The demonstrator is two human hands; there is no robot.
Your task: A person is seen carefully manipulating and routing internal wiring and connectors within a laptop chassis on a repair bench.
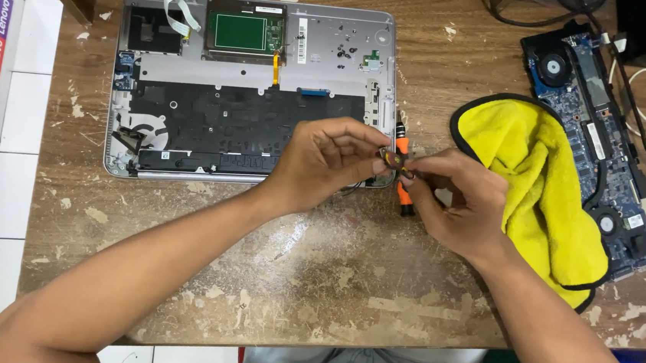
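Orange screwdriver [403, 172] lies under both hands beside laptop chassis [253, 91] edge.

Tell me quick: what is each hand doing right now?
Left hand: closed, fingertips pinching a small dark part.
Right hand: closed, pinching the same small part from the other side, above the orange screwdriver.

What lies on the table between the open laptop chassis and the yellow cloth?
In the head view, an orange-handled screwdriver lies between the laptop chassis and the yellow cloth, partly hidden by the right hand.
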